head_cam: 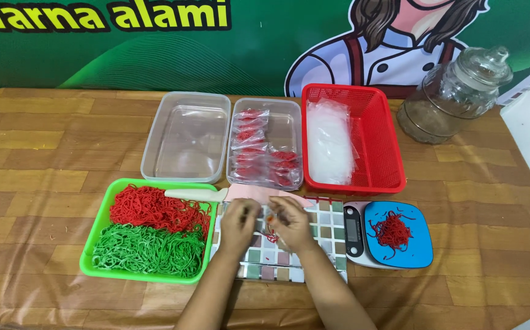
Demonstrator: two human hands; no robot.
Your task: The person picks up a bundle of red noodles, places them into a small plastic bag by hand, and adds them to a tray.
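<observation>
Your left hand (238, 223) and right hand (289, 223) together pinch a small tuft of red noodles (270, 231) over the checkered mat (323, 226) near the worktop's front edge: light, limp, brittle-looking strands, so hold them loosely by the bunch.

Wood-grain table (45, 159) showing a satin sheen. Clear plastic tubs (186, 135) looking smooth; red basket (382, 134) showing perforated plastic; jar (457, 95) reading as glossy glass; green tray (97, 235) appearing glossy plastic.
</observation>
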